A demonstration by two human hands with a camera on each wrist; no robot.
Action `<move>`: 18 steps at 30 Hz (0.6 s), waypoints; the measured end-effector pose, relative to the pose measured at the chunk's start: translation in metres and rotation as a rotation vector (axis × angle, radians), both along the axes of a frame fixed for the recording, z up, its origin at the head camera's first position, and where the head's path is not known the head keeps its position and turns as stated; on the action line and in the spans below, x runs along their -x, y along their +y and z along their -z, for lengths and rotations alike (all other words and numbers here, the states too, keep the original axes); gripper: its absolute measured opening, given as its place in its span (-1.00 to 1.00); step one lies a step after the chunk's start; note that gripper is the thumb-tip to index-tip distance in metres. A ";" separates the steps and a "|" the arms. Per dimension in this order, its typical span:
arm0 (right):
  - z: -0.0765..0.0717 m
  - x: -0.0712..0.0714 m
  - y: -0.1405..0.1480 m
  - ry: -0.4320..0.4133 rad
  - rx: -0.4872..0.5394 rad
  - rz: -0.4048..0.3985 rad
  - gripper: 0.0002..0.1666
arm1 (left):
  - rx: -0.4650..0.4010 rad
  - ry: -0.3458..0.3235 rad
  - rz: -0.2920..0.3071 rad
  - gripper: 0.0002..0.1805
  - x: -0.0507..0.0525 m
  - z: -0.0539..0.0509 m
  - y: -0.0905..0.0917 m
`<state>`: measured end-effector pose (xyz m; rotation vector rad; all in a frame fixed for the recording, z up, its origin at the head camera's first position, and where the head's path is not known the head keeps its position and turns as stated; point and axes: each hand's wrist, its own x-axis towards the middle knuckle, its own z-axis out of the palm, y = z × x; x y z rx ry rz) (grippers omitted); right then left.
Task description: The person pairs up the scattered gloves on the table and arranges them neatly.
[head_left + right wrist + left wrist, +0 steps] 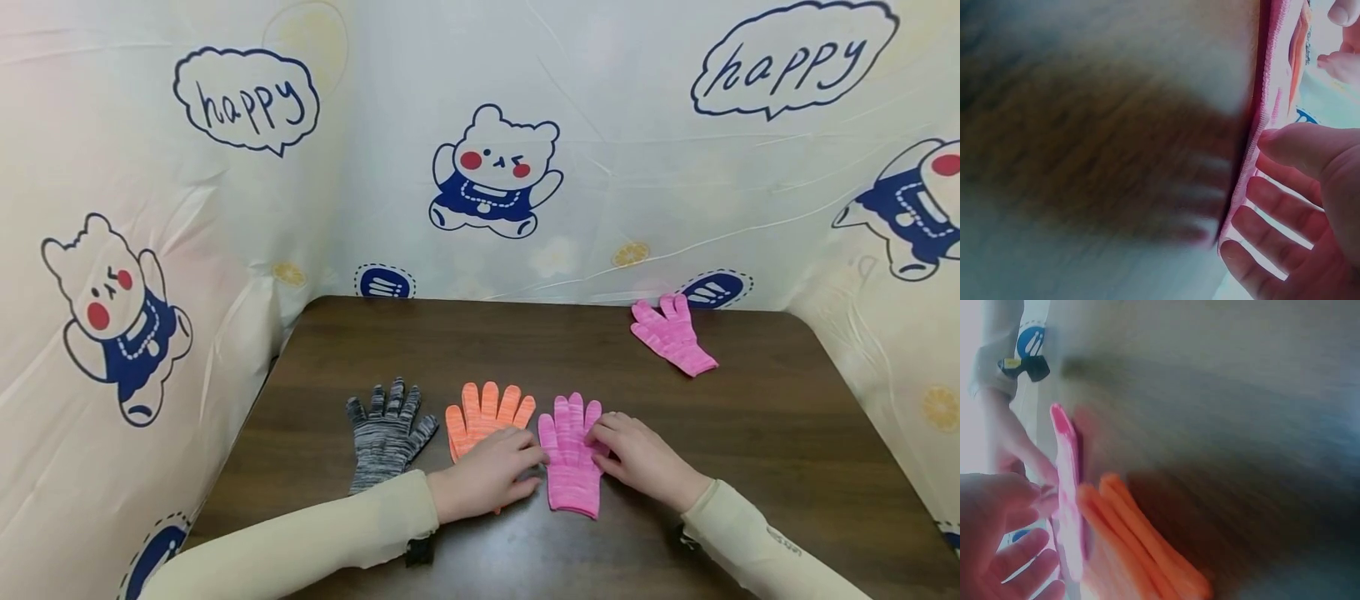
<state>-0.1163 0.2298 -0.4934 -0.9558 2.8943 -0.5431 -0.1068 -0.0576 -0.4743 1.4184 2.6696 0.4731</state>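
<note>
A pink glove [572, 462] lies flat with its fingers toward the far side. My right hand [637, 454] is at its right edge; in the right wrist view the thumb [1297, 147] and loosely bent fingers touch or nearly touch that edge. My left hand [491, 471] is over the lower part of an orange glove [480, 417], fingertips by the pink glove's left edge. Whether they touch it cannot be told. In the left wrist view, the pink glove [1069, 506] stands out beside the folded-looking orange cuff [1147, 544].
A grey-and-black striped glove [382, 442] lies left of the orange one, partly behind the left sleeve [322, 529]. Another pink glove [672, 336] lies at the back right edge of the brown table [525, 342]. Printed cloth [615, 183] walls the back and sides.
</note>
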 end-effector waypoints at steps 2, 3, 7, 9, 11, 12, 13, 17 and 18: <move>0.000 0.001 0.001 -0.006 -0.002 -0.001 -0.73 | 0.005 0.014 0.032 -0.74 0.001 0.000 0.009; 0.000 0.001 0.001 -0.009 -0.001 -0.004 -0.74 | 0.008 0.027 0.047 -0.75 0.001 0.001 0.013; 0.001 0.002 0.002 -0.007 0.001 -0.015 -0.76 | 0.023 0.070 0.090 -0.81 0.003 0.005 0.027; 0.002 0.002 0.002 0.002 0.007 -0.020 -0.77 | 0.029 0.074 0.098 -0.82 0.004 0.007 0.032; 0.003 0.003 0.002 0.013 0.011 -0.025 -0.78 | 0.035 0.071 0.101 -0.82 0.005 0.009 0.037; 0.003 0.003 0.002 0.021 0.013 -0.029 -0.78 | 0.040 0.068 0.102 -0.82 0.006 0.009 0.038; 0.004 0.003 0.002 0.026 0.015 -0.030 -0.78 | 0.045 0.065 0.103 -0.81 0.006 0.010 0.040; 0.005 0.004 0.003 0.039 0.019 -0.036 -0.79 | 0.066 0.064 0.107 -0.80 0.006 0.013 0.045; 0.006 0.004 0.003 0.038 0.020 -0.036 -0.79 | 0.069 0.063 0.110 -0.80 0.006 0.013 0.045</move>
